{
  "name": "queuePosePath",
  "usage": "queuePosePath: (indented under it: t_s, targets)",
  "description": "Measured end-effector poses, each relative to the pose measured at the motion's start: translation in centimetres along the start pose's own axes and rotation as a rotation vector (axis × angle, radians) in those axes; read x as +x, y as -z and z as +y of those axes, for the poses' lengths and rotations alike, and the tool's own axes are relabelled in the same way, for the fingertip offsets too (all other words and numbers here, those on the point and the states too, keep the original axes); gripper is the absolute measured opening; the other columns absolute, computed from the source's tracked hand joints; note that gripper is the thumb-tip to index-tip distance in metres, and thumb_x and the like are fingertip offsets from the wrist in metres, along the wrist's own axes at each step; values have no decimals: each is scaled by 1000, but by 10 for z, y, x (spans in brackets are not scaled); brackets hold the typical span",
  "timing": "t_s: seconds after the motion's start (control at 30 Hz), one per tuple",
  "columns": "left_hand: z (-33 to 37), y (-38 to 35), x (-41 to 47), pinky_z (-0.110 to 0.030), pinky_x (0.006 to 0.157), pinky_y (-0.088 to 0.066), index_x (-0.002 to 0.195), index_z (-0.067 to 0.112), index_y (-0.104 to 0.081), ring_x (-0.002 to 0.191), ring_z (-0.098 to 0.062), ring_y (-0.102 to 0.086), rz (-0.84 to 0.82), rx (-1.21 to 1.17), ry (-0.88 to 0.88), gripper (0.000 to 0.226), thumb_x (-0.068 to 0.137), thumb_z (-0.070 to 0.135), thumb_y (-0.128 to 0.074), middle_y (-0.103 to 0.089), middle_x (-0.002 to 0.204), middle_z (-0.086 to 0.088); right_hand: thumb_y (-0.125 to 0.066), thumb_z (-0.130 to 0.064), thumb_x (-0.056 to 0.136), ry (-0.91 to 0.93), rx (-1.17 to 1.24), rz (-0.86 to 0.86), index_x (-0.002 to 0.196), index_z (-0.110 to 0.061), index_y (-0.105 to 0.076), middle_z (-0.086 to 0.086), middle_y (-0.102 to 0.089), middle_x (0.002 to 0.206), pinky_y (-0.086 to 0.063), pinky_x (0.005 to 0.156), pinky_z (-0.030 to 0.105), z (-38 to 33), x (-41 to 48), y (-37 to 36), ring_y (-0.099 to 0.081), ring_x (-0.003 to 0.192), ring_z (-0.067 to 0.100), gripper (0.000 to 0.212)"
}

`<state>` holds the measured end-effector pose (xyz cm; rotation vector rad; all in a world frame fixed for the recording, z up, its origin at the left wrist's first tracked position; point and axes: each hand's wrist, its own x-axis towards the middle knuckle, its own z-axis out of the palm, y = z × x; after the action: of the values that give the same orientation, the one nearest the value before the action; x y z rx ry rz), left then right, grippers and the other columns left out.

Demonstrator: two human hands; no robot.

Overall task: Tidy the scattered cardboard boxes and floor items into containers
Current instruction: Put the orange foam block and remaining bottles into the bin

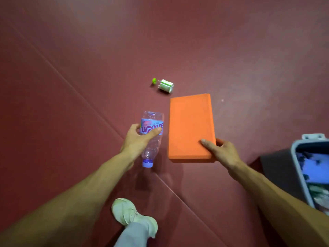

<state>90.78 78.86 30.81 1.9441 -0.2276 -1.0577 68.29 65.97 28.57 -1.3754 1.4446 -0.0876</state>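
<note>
Over the floor (89, 68), my left hand (140, 138) wraps a bottle (152, 116), cap down, and my right hand (220, 152) pinches the block (190, 125) by its near corner, thumb on top, so I should firm that grip before swinging both into the bin (295, 157) at my right.

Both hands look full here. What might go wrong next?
The right hand holds the orange block by one corner only, so it may tilt and slip out. The left hand grips the clear bottle, so no hand is free for the small green-capped bottle lying on the floor; it may be missed or stepped on.
</note>
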Motion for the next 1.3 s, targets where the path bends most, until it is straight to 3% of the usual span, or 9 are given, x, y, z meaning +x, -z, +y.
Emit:
queuePosePath:
  t_s: [0.1,0.23,0.43,0.5,0.57,0.77,1.0,1.2,1.3]
  targets:
    - [10,-91,-63,-33,79,-56,103,19,-61,80,-13,-66,-41,99,-55,72,45,57,-81,-69,97,1,-70,-55,75,-40,12,33,108,-18,-69,-2,-72,94,-49,64,24,71,-41,102,-66,79,9,49]
    - [15,-223,-157,-12,57,-48,104,18,-60,71,-3,-61,-208,186,-110,43,70,32,-81,-67,94,4,-71,-68,63,-114,69,147,109,-14,-69,-1,-74,98,-55,77,35,173,-105,236,-69,86,14,71]
    - [22,-393,-260,-25,75,-50,120,13,-54,92,-12,-64,-385,338,-174,68,65,39,-84,-66,110,-1,-65,-69,69,-257,238,335,96,-14,-69,-2,-73,94,-53,87,39,288,-184,377,-69,91,19,61]
    - [27,-432,-277,-23,69,-48,117,12,-55,86,-12,-63,-415,390,-203,64,66,39,-83,-66,108,-2,-60,-82,59,-312,305,374,100,-15,-68,1,-72,99,-53,90,42,316,-191,402,-68,94,21,79]
    - [32,-463,-282,-23,66,-47,115,13,-55,83,-10,-62,-451,450,-221,62,67,41,-82,-66,106,-1,-56,-90,50,-345,382,400,106,-17,-68,1,-72,102,-53,90,45,342,-188,418,-68,94,20,92]
    - [43,-531,-234,-34,81,-53,113,19,-57,90,-17,-66,-513,602,-217,61,66,48,-81,-66,105,0,-60,-58,83,-442,572,400,122,-14,-56,4,-67,109,-57,84,45,378,-134,432,-67,90,22,59]
    - [51,-617,-123,-32,74,-55,109,15,-59,80,-14,-66,-551,628,-147,51,70,40,-80,-68,97,0,-64,-37,88,-574,856,404,128,-14,-49,-2,-57,72,-46,43,20,387,-14,433,-53,36,2,48]
    - [55,-671,-59,-17,56,-48,112,14,-59,71,-8,-66,-655,697,-93,53,70,38,-81,-69,94,2,-61,-41,89,-622,946,433,127,-19,-48,6,-68,113,-50,59,28,385,68,435,-65,76,18,46]
    - [55,-688,-42,-14,51,-48,106,16,-60,66,-6,-64,-693,756,-99,45,72,38,-80,-69,89,4,-60,-41,90,-619,962,462,125,-17,-48,4,-67,110,-53,63,32,385,101,433,-65,80,20,43]
